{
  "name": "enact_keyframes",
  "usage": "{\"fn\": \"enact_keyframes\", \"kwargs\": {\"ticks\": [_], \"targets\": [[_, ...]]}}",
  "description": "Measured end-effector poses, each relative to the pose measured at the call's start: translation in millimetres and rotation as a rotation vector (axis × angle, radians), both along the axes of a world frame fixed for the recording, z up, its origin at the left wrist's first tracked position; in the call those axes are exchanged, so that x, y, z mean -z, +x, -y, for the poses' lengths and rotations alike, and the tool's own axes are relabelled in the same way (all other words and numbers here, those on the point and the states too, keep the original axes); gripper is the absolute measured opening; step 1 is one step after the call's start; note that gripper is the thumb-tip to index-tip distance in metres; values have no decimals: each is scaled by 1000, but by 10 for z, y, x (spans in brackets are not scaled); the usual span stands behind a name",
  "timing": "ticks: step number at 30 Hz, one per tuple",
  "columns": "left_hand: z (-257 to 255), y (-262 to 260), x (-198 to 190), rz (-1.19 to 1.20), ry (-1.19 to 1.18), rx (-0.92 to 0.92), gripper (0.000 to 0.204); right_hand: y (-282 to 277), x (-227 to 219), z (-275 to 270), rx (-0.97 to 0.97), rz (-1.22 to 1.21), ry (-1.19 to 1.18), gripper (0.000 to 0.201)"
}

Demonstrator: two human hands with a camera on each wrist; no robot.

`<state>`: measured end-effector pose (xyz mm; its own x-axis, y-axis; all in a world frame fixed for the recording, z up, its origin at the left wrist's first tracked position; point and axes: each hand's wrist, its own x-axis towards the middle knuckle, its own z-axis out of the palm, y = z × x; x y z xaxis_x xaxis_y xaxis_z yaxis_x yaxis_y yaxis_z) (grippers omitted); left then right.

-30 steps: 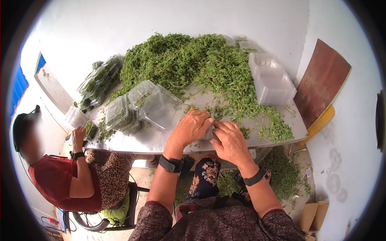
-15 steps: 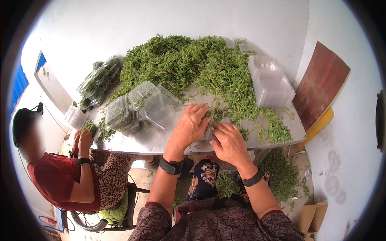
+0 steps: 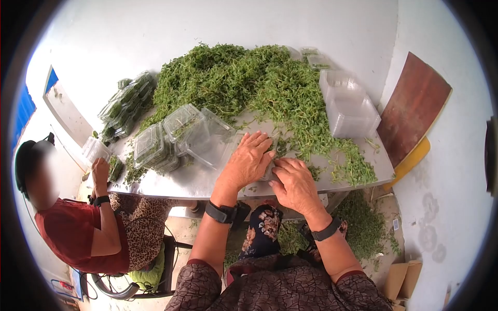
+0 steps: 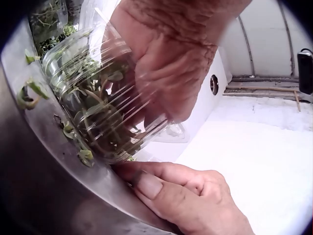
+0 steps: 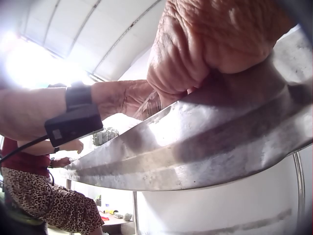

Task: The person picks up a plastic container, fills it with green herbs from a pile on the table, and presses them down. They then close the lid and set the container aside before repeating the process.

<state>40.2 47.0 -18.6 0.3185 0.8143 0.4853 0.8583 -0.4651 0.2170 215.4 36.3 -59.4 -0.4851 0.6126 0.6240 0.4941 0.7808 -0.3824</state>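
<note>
I find the clear box (image 4: 87, 108) at the front edge of the shiny table (image 3: 179, 182), between the two hands. It has loose greens (image 4: 100, 128) in it. The left hand (image 3: 248, 159) lies over the box, with its fingers mostly straight and close together, not curled round anything that I can see. The right hand (image 3: 295, 184) is at the side of the box with its fingers bent. I can't tell if it pinches the rim or just touches it.

I think the box is very light, and its thin walls will bend if I squeeze hard. The plastic looks smooth, so wet fingers might slip. The lines in its wall may make it a bit stiffer. The greens look soft and easy to bruise, so I'd press them with flat fingers. To hold the box, I'd take two sides low down, near the corners, and squeeze gently.
</note>
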Motion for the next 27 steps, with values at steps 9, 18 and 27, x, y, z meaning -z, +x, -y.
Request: {"fn": "enact_keyframes", "kwargs": {"ticks": [9,18,27], "targets": [[43,31,-67,15,-11,31,32,6,-1,3,5,11,3,30],[23,8,-37,96,-88,61,27,-2,5,4,5,-13,26,32],[17,2,-46,75,-145,41,26,-6,16,-4,6,1,20,31]]}}
